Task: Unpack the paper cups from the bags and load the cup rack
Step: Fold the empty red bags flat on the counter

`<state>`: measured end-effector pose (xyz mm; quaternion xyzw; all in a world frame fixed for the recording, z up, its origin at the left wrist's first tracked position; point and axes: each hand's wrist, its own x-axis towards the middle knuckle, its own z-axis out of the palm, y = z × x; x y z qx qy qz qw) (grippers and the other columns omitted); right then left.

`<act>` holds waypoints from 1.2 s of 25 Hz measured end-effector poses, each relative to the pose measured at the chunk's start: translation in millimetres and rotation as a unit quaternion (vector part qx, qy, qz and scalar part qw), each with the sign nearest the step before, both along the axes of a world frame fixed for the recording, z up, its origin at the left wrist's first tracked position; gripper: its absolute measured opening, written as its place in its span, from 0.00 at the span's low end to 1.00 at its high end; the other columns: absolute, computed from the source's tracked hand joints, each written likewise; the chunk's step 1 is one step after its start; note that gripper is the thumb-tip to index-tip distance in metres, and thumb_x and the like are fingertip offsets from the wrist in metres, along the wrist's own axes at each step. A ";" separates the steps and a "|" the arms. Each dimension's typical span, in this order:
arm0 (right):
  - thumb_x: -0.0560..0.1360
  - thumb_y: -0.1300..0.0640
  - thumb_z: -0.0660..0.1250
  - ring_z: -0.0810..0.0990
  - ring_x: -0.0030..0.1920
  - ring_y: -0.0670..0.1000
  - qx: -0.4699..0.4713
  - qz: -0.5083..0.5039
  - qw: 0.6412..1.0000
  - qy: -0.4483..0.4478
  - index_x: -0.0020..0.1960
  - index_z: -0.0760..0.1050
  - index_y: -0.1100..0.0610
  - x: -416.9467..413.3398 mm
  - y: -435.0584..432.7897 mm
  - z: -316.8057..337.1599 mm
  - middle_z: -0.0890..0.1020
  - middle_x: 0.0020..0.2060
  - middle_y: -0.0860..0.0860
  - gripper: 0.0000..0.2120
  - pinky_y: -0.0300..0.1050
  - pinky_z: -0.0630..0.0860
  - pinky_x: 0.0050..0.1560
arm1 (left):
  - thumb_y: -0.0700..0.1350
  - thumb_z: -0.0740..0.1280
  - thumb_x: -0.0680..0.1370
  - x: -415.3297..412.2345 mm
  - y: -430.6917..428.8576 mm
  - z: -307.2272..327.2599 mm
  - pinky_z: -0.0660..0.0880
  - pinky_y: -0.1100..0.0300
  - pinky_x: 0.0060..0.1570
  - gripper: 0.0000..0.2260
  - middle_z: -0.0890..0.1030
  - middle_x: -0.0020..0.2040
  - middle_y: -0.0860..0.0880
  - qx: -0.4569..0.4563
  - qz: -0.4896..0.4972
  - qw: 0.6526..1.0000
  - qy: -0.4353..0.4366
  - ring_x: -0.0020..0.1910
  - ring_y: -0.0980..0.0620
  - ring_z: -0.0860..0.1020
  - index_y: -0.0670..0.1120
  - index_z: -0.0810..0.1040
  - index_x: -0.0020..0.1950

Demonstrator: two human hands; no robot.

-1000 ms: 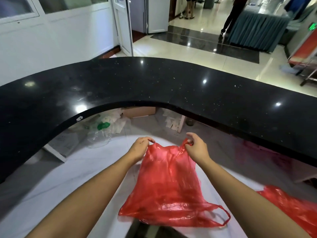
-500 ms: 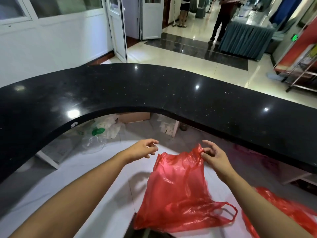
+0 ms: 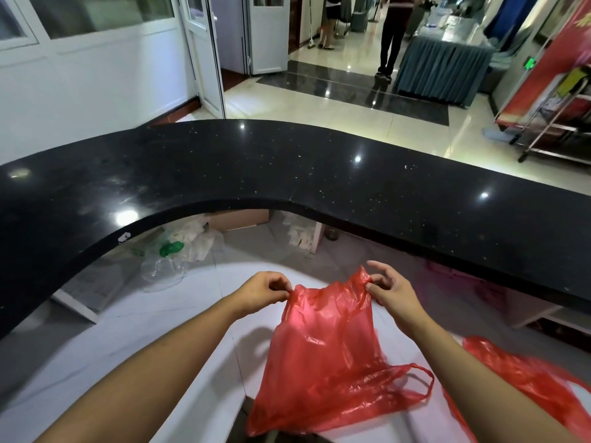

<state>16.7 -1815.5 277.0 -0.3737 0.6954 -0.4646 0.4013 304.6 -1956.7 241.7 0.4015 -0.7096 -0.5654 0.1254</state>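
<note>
Now, left hand point(image 3: 262, 290): fingers point(image 3: 281, 287) curled, thumb and forefinger pinching one corner of the red bag's raised end.
Right hand point(image 3: 394, 291): fingers point(image 3: 379, 278) pinch the opposite corner, and the spare fingers are spread loose.
Red bag point(image 3: 323, 356): thin film held up between both hands over the white worktop point(image 3: 144, 330). Its handles trail at the near edge. It looks limp, and I cannot tell whether cups are inside.
Second red bag point(image 3: 527, 378): crumpled towards the worktop's near right corner.
Cups, rack: none in view.
Risk, tearing: the film is flimsy, so pulling the corners apart hard would probably rip it.
Risk, spilling: the handle end hangs lowest, so anything inside could slide out over the near edge.
Risk, slipping: both pinches are small and the plastic is slick.
Beyond: a clear bag point(image 3: 166, 266) and a cardboard box point(image 3: 238, 219) lie under the black ledge point(image 3: 319, 174).
</note>
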 end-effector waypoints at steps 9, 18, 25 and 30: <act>0.73 0.67 0.66 0.80 0.37 0.51 0.086 -0.092 0.973 0.194 0.59 0.78 0.51 -16.4 15.0 -24.1 0.82 0.37 0.50 0.18 0.46 0.77 0.41 | 0.37 0.70 0.73 55.6 -21.1 -9.2 0.76 0.56 0.47 0.08 0.82 0.39 0.51 -0.086 0.181 0.968 -0.149 0.41 0.51 0.79 0.51 0.80 0.44; 0.76 0.64 0.67 0.76 0.35 0.49 0.118 -0.099 0.967 0.202 0.69 0.73 0.56 9.7 -4.4 -44.6 0.77 0.32 0.50 0.22 0.43 0.70 0.38 | 0.37 0.63 0.76 51.0 -22.8 -10.7 0.72 0.58 0.46 0.09 0.83 0.46 0.46 -0.163 0.275 0.934 -0.163 0.46 0.47 0.78 0.43 0.83 0.48; 0.76 0.52 0.69 0.80 0.50 0.58 0.145 -0.133 0.950 0.243 0.55 0.75 0.56 17.3 -6.1 -62.4 0.81 0.47 0.52 0.11 0.47 0.72 0.46 | 0.42 0.65 0.79 48.7 -5.5 -28.5 0.70 0.48 0.62 0.13 0.75 0.62 0.40 -0.238 0.293 0.909 -0.175 0.62 0.39 0.73 0.43 0.76 0.64; 0.78 0.45 0.67 0.69 0.69 0.59 -0.020 0.040 0.832 0.552 0.70 0.70 0.51 66.4 -4.1 -70.7 0.70 0.70 0.56 0.23 0.58 0.68 0.65 | 0.53 0.56 0.80 27.1 51.3 -53.4 0.57 0.42 0.76 0.23 0.66 0.77 0.46 -0.448 -0.015 0.865 -0.225 0.78 0.43 0.60 0.51 0.70 0.74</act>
